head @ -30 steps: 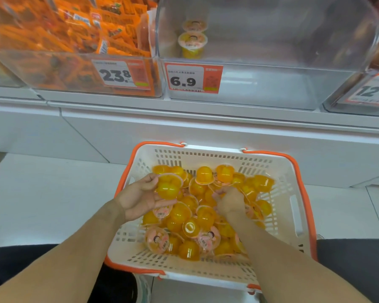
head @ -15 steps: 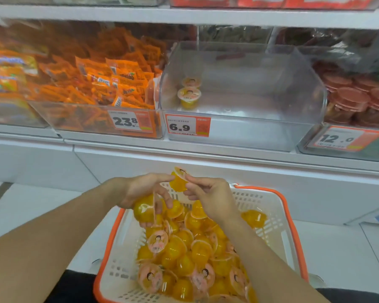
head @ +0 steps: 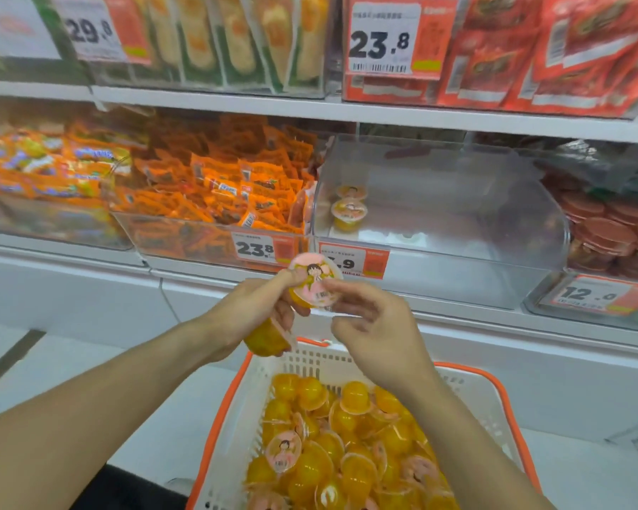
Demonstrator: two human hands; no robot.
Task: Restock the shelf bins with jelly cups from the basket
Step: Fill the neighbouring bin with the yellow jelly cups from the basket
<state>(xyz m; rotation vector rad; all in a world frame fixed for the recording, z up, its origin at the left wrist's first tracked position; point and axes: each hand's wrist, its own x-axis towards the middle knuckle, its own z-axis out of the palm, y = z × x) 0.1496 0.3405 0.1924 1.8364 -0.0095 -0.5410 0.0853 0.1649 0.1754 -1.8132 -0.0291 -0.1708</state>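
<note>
Up in front of the shelf, one jelly cup [head: 315, 279] with a pink lid is held between both hands. The left hand [head: 253, 312] pinches its left side with thumb and fingers, and it also holds a second jelly cup [head: 266, 340] tucked low in its palm. The right hand [head: 369, 322] touches the pink lid's right edge with its thumb and first finger; its other fingers curl loosely. Just below the hands sits the white basket [head: 468, 395] with an orange rim, full of yellow jelly cups [head: 332, 447]. Behind the hands, the clear bin [head: 439, 222] holds one lone cup [head: 349, 213] at its left side. Orange snack packs [head: 214, 185] fill the next bin left.
</note>
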